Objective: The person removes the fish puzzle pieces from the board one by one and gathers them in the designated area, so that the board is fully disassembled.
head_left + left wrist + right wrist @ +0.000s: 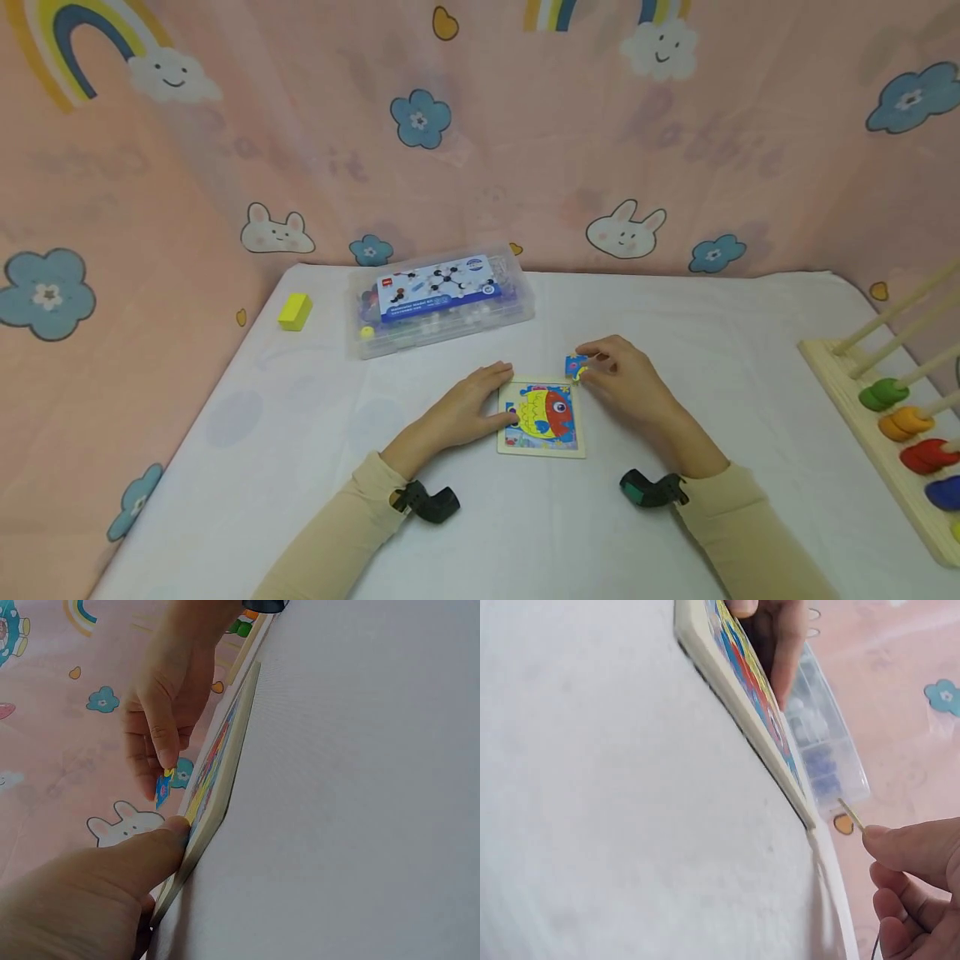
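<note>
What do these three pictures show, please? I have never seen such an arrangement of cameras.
There is no machine, only a person's left hand and right hand. The wide picture comes from a camera on the head; the other two come from the wrist cameras, each looking at its own hand's work. On the white table are a puzzle, a clear box, a yellow block and a rack with coloured beads. The left hand rests on the puzzle's edge; the right hand holds a small piece in its fingers.

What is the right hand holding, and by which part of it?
The right hand pinches a small, flat, blue-and-yellow puzzle piece by the edge nearest the palm.
</note>
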Available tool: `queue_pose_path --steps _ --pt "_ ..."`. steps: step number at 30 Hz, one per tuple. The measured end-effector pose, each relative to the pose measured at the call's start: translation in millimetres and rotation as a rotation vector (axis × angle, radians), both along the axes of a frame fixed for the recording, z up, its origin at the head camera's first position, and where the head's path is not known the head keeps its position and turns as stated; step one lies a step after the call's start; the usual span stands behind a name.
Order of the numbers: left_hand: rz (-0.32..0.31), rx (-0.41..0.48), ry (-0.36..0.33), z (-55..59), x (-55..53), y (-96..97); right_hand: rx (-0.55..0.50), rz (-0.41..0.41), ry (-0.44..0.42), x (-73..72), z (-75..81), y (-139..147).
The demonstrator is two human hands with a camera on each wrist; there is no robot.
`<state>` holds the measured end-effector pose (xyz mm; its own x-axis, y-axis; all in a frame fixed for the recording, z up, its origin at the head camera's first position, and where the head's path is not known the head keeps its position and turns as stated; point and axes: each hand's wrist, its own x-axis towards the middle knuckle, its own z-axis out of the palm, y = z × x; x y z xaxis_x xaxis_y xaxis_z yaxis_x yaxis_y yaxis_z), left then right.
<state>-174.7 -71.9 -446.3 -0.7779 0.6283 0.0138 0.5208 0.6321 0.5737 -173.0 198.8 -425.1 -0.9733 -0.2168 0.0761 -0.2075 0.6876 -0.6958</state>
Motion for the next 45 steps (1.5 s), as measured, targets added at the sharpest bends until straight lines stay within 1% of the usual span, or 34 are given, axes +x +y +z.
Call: queue_pose_path --steps 3,8,15,23,33,41,45 --pt "-0.002 -0.003 0.005 0.0 0.4 -0.2 0.003 -0.01 0.006 -1.1 -1.0 15" --pt "-0.003 -0.007 0.003 -2.2 0.3 -0.7 0.007 -0.037 -0.009 -2.1 -5.5 35" --pt "-0.005 -0.006 -0.005 -3.4 0.8 -0.9 0.005 -0.068 0.017 -1.4 -15.3 50" --pt "-0.013 -0.009 0.011 -4.2 1.3 -1.3 0.013 -0.061 0.0 -1.4 -20.8 52" --pt "-0.006 -0.01 0.009 -3.0 0.9 -2.5 0.03 -0.056 0.034 -4.6 -26.2 51" --pt "-0.002 -0.014 0.01 -2.5 -0.1 -2.3 0.03 -0.044 0.035 -5.8 -26.1 53" --pt "-0.006 -0.003 0.005 -2.7 -0.6 -1.9 0.006 -0.063 0.007 -4.9 -24.0 55"
